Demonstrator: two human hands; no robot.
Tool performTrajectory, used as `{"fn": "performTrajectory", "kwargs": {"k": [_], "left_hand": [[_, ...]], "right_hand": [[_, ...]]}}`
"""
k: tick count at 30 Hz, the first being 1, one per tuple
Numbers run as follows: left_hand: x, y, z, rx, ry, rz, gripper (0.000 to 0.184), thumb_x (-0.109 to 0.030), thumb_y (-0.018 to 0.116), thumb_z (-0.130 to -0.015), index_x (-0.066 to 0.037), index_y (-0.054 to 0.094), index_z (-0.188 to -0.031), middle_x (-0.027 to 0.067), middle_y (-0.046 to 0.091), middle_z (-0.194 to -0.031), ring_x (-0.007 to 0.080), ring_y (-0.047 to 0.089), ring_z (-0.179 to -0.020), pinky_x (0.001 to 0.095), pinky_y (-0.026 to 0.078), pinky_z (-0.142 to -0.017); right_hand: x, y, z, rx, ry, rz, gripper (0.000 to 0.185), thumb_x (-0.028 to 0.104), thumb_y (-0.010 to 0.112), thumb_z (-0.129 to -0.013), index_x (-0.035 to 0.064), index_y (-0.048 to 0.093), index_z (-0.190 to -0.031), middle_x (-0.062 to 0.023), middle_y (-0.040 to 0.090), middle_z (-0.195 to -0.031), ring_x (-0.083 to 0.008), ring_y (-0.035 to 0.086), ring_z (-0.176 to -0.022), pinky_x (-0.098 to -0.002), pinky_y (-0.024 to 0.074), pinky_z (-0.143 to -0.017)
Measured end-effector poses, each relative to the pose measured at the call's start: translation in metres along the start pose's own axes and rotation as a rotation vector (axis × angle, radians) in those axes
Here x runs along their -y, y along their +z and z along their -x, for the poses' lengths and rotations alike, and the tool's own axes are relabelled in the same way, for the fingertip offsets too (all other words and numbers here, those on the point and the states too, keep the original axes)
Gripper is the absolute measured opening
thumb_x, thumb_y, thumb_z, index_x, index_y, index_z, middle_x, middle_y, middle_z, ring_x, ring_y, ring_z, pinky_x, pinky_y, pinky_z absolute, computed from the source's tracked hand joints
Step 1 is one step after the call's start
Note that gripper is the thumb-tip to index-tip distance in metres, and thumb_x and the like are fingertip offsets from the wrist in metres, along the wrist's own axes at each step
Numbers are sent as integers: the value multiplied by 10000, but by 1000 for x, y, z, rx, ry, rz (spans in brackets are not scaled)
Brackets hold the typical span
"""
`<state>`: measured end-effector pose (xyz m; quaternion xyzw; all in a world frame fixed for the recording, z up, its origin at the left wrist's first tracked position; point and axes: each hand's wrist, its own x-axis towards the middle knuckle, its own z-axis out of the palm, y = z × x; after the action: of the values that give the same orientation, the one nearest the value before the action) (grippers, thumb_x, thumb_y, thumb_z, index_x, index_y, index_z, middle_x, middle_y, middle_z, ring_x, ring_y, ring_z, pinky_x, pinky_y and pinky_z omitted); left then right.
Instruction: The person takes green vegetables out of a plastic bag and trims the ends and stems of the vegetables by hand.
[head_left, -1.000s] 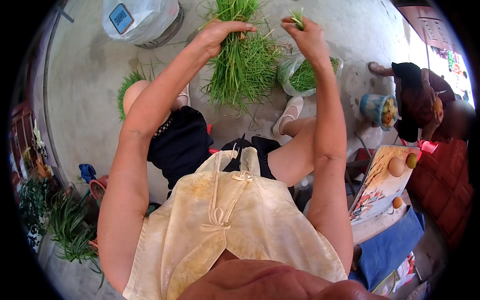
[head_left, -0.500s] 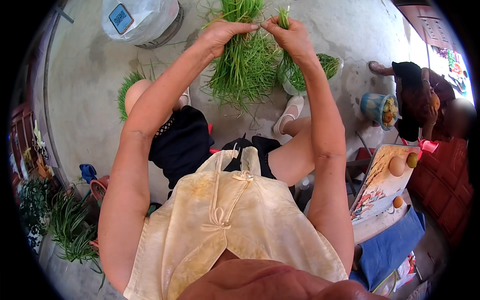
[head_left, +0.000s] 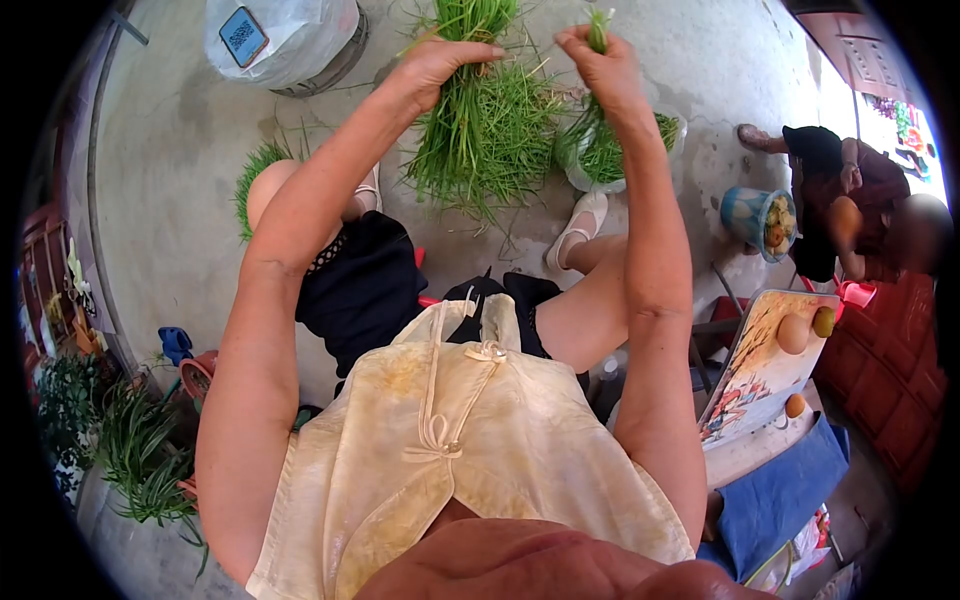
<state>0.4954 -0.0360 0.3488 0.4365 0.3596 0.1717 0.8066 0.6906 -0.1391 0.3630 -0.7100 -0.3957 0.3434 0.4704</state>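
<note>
My left hand (head_left: 440, 72) is wrapped round a thick bunch of long green chives (head_left: 462, 110), held upright above the floor. Below it, a loose pile of chives (head_left: 510, 150) is spread on the concrete. My right hand (head_left: 608, 78) grips a thin bundle of chives (head_left: 598, 35), pale ends pointing up. Under that hand stands a clear plastic bag (head_left: 572, 165) with more chives in it. A gap separates the two hands.
A white-covered bucket (head_left: 290, 50) carries a phone (head_left: 243, 37) showing a QR code. At right, another person (head_left: 865, 190) holds a round brown thing near a blue bucket (head_left: 742, 215) of scraps. A picture-topped table (head_left: 755, 385) and potted plants (head_left: 140, 450) flank me.
My right hand has moved right, away from my left hand, with the thin bundle of chives. The other person's hands have shifted around the brown thing.
</note>
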Motion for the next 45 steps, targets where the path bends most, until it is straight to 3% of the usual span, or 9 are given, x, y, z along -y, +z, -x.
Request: {"fn": "performTrajectory", "kwargs": {"k": [4,7,10,16,23,29,32,38,45], "left_hand": [[-4,-4,3,-26,-5,-14,142,-111,719,-737,-20,655,-826,20,607,-693,98,567,-586,249,483,-529],[-5,-3,4,-36,-29,15,142,-109,718,-738,-19,655,-828,20,607,-694,97,565,-583,249,478,-534],[-4,1,4,-5,-26,23,153,-105,717,-738,-13,654,-843,32,616,-712,108,575,-594,255,491,-539],[3,3,-1,61,-72,100,181,-96,715,-738,-11,648,-884,48,628,-748,122,586,-608,269,511,-545],[7,-2,-3,49,-85,44,185,-95,709,-752,-25,632,-904,45,634,-772,118,580,-615,287,525,-562],[8,2,-6,-14,-100,-34,241,-125,738,-722,-22,628,-911,51,626,-753,132,589,-615,274,509,-558],[7,3,-8,-21,-92,3,258,-135,746,-714,-21,628,-913,51,623,-745,132,586,-608,273,501,-551],[14,8,-9,-41,-44,-139,266,-165,722,-727,-23,634,-933,40,616,-741,121,574,-627,270,471,-544],[15,22,-3,-128,120,-319,244,-141,663,-708,-45,642,-931,11,595,-725,106,541,-612,266,423,-543]], "right_hand": [[-4,-11,-2,-114,-148,464,252,295,680,-792,49,655,-839,21,591,-677,-104,523,-638,-273,419,-592],[12,1,9,-77,-138,458,250,293,684,-793,49,655,-836,27,596,-686,-93,519,-625,-266,420,-580],[6,23,10,6,-86,-23,226,271,677,-801,47,658,-824,31,603,-702,-88,520,-612,-261,424,-566],[13,29,8,85,56,-330,183,209,646,-815,39,643,-882,56,484,-589,-55,422,-544,-228,340,-500],[12,-17,-12,165,-22,-985,116,173,467,-869,94,421,-798,-23,442,-698,-113,407,-577,-236,302,-487],[10,-6,-5,335,55,-893,150,186,492,-905,89,436,-806,24,406,-609,-79,353,-484,-220,267,-441],[13,5,1,240,42,-825,166,209,574,-878,82,480,-826,41,419,-595,-55,330,-457,-218,236,-418],[15,35,14,51,-34,-195,171,190,665,-800,50,615,-884,25,540,-662,-61,472,-567,-224,380,-515],[-3,47,6,83,-71,-174,275,264,642,-761,3,634,-847,-88,648,-731,-141,608,-688,-302,486,-628]]}}
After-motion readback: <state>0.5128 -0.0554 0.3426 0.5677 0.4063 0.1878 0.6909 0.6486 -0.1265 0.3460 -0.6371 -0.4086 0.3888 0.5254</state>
